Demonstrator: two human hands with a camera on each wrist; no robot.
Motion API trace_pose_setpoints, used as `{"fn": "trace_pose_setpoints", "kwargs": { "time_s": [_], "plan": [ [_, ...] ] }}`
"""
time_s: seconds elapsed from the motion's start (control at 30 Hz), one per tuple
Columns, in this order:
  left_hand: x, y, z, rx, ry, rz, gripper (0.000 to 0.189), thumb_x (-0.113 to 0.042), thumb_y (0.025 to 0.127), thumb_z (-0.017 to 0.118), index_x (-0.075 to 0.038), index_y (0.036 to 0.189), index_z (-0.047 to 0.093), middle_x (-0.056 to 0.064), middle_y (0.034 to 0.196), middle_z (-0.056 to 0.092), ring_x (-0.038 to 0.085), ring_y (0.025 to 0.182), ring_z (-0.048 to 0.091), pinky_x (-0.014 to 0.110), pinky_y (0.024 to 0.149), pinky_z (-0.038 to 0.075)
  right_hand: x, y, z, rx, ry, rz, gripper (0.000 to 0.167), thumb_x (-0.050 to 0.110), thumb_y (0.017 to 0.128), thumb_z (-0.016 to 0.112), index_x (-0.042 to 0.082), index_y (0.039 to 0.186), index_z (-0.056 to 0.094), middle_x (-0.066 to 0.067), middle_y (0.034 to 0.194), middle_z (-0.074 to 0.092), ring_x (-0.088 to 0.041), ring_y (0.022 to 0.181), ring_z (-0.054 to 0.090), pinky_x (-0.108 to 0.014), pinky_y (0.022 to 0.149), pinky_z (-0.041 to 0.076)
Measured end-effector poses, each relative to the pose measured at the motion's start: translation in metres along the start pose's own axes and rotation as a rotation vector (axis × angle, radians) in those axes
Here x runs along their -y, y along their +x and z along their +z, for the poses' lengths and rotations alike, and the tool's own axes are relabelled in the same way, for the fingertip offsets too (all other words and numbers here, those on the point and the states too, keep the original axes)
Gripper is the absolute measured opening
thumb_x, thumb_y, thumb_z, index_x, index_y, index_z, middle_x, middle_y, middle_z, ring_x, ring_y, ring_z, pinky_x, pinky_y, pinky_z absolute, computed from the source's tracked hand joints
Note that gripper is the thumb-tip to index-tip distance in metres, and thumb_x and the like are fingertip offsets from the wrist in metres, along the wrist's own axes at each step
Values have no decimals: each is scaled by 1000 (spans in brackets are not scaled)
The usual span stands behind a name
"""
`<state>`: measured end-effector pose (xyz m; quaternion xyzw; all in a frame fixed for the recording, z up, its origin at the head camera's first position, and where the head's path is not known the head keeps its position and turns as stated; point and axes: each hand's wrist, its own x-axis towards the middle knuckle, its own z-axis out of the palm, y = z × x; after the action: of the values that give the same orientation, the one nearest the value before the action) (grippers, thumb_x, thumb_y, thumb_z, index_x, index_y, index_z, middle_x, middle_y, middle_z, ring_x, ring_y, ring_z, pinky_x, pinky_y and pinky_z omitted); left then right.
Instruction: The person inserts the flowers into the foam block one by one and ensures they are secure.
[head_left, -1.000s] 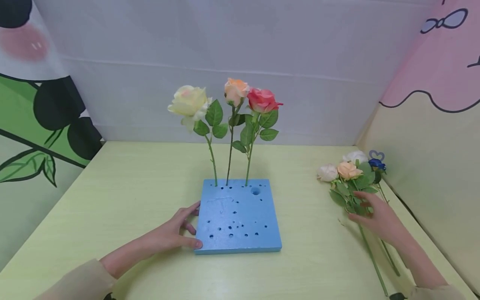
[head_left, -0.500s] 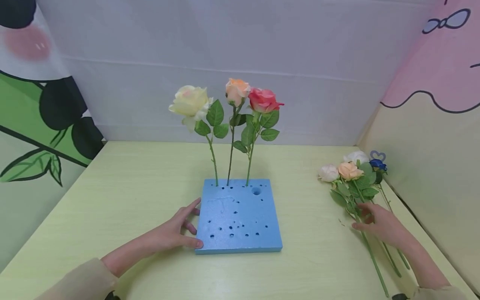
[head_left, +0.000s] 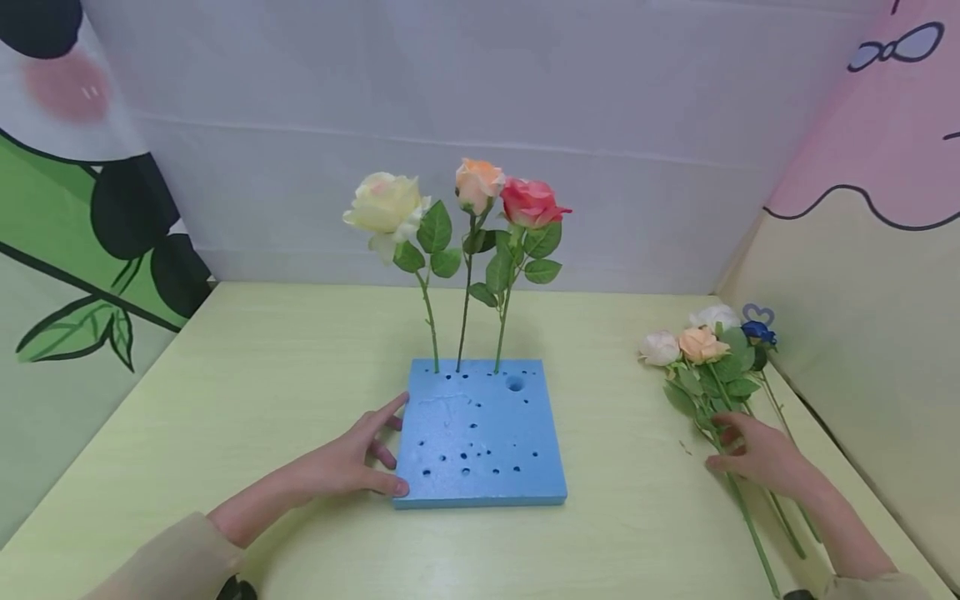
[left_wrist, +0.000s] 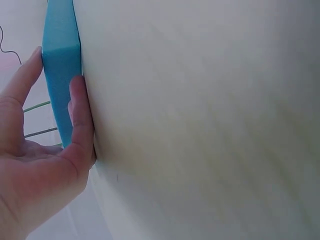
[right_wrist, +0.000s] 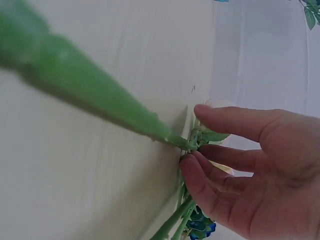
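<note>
My left hand (head_left: pixel 341 465) rests against the left side of a blue foam block (head_left: pixel 480 433) full of holes, its thumb on the near corner. In the left wrist view the fingers lie along the block's edge (left_wrist: pixel 60 70). Three roses stand in the block's back row: cream (head_left: pixel 386 207), peach (head_left: pixel 478 185) and red (head_left: pixel 532 202). At the right, my right hand (head_left: pixel 765 457) is around the green stem (head_left: pixel 750 525) of a lying rose. In the right wrist view fingertips touch the stem (right_wrist: pixel 115 97), while the thumb stays apart from the fingers.
Lying together at the table's right are a peach rose (head_left: pixel 702 343), a pale pink rose (head_left: pixel 660 348), a white rose (head_left: pixel 715 317) and a blue rose (head_left: pixel 758 332). Near them is a purple heart shape (head_left: pixel 758 313). A wall (head_left: pixel 862 350) borders the right side.
My right hand has moved down and slightly nearer along the stems, its fingers drawing in toward one stem. The left hand stays on the block; the whole view has shifted slightly.
</note>
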<state>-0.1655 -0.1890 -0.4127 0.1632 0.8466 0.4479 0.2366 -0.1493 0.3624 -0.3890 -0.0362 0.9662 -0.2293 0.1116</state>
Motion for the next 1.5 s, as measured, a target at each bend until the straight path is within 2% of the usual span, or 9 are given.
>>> {"fn": "trace_pose_setpoints", "kwargs": {
  "time_s": [0.2, 0.33, 0.53, 0.8, 0.97, 1.2, 1.27, 1.5],
  "plan": [
    [-1, 1, -3, 6, 13, -25, 119, -31, 75, 87, -20, 160, 5, 16, 148, 32, 19, 100, 58, 24, 79, 51, 1, 1, 3, 9, 71, 12, 69, 5, 82, 74, -13, 139, 39, -28, 112, 60, -31, 93, 66, -31, 67, 59],
    [1, 0, -6, 21, -22, -20, 118, -29, 76, 85, -21, 160, 3, 19, 150, 32, 19, 97, 60, 26, 78, 54, 3, 3, 5, -2, 83, 13, 67, 1, 80, 73, -12, 137, 40, -24, 108, 61, -27, 91, 66, -28, 64, 57],
    [4, 1, -9, 62, -113, -17, 119, -24, 78, 85, -24, 160, -1, 23, 150, 29, 23, 89, 63, 33, 71, 60, -1, 6, 7, -9, 121, 6, 69, 2, 79, 74, -11, 138, 40, -16, 103, 61, -20, 86, 62, -25, 61, 54],
    [5, 2, -9, 70, -102, -12, 119, -25, 78, 85, -22, 160, -1, 23, 149, 29, 23, 86, 63, 33, 70, 59, -9, 4, 7, 19, 264, -1, 74, 6, 83, 73, -13, 143, 34, -22, 109, 61, -12, 83, 62, -26, 65, 57],
    [6, 3, -9, 65, -105, -12, 118, -26, 78, 85, -22, 160, 0, 23, 150, 28, 23, 86, 63, 33, 70, 59, -12, 2, 7, 28, 295, -30, 73, 9, 87, 71, -12, 145, 31, -21, 111, 59, -5, 83, 60, -24, 68, 56],
    [4, 2, -8, 67, -108, -10, 118, -24, 78, 84, -22, 160, 0, 22, 149, 28, 22, 84, 63, 33, 69, 59, -13, 1, 4, 88, 410, -59, 74, 8, 92, 65, -14, 148, 23, -31, 120, 53, -9, 86, 67, -26, 75, 60],
    [3, 3, -8, 72, -108, -1, 118, -24, 79, 84, -21, 160, -1, 23, 149, 28, 21, 84, 62, 33, 69, 59, -14, 2, 2, 104, 426, -62, 74, 8, 93, 65, -15, 148, 21, -33, 121, 56, -9, 86, 68, -26, 76, 60],
    [4, 7, -9, 79, -99, -19, 117, -27, 78, 84, -25, 160, 0, 20, 150, 27, 21, 86, 61, 33, 70, 59, -14, 4, -1, 152, 455, -36, 81, 10, 92, 67, -17, 149, 16, -23, 110, 65, -10, 83, 70, -29, 71, 61]
  ]
}}
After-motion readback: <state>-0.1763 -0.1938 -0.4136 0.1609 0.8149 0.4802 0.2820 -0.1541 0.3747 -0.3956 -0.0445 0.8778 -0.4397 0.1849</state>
